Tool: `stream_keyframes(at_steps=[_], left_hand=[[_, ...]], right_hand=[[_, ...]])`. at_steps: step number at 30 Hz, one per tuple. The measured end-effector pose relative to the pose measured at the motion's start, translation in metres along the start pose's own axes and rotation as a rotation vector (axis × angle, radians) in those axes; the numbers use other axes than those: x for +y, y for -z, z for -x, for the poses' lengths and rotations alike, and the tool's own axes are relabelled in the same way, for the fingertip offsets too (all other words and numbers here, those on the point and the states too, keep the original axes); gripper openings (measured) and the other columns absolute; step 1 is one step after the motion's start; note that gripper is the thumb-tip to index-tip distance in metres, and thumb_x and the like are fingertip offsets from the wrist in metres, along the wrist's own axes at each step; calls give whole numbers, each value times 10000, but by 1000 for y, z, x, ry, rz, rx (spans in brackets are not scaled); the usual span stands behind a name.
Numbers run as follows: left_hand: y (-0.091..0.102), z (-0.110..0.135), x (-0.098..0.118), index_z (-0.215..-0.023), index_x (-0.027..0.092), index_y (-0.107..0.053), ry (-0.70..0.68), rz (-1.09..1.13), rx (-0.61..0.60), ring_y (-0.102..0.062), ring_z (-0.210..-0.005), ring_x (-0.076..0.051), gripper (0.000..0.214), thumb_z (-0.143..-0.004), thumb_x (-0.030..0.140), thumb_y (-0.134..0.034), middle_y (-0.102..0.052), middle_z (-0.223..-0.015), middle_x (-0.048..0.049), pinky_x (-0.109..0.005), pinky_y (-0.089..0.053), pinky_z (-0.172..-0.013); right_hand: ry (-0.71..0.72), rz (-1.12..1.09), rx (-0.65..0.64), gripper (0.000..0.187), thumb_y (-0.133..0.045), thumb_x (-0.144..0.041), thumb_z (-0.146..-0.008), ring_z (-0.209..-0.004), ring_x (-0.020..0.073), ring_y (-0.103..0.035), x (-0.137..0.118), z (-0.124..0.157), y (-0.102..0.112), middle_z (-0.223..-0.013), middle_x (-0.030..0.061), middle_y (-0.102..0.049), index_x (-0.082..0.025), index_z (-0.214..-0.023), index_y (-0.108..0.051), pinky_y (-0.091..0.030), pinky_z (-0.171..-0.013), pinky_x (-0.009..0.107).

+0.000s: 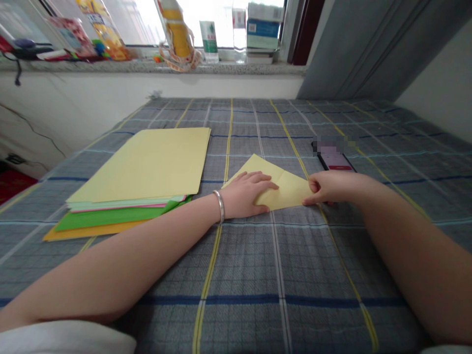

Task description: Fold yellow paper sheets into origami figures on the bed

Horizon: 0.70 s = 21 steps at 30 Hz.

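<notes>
A pale yellow sheet of paper (283,189), folded into a triangle-like shape, lies on the checked cloth in front of me. My left hand (248,193) rests flat on its left part, fingers spread, and hides that corner. A silver bracelet (220,206) circles the left wrist. At the paper's right corner my right hand (322,188) pinches the tip between thumb and fingers. Just beyond the right hand lies a phone (334,156) with its screen lit, partly covered by that hand.
To the left sits a stack of coloured paper (155,162), yellow on top, with green and orange sheets jutting out below. The grey checked cloth (243,275) spreads under everything. On the windowsill (221,69) at the back stand bottles, boxes and snack bags. A grey curtain (354,49) hangs at right.
</notes>
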State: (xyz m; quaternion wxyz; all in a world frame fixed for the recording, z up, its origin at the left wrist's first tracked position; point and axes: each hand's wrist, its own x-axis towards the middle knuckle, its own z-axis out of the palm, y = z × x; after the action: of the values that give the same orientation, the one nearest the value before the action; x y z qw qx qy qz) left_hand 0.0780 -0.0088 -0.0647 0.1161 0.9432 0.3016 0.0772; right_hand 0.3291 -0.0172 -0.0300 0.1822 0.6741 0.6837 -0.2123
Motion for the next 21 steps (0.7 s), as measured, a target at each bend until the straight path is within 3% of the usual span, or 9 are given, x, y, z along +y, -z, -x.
stream_keyframes(at_steps=[6,21], left_hand=[[5,3,-2,-1393,257,-430,45,-17,-87,-310,-1393,-305,657,-801,407,-671,-351,-1508,-118,-511,-226,-1139],[7,7,-9,-1430,219,-364,25,27,-153,-220,-1435,-328,698,-805,325,-654,-276,-1541,-150,-525,-186,-1156]], right_hand=[[-33,-20,-19,295,-671,-485,-709,-524,172,-572,8,2,-1,-517,-6,-615,-235,-676,-518,-319,-469,289],[-20,-123,-47,211,-641,-386,-757,-540,163,-614,32,-3,-11,-661,7,-665,-224,-752,-506,-346,-482,271]])
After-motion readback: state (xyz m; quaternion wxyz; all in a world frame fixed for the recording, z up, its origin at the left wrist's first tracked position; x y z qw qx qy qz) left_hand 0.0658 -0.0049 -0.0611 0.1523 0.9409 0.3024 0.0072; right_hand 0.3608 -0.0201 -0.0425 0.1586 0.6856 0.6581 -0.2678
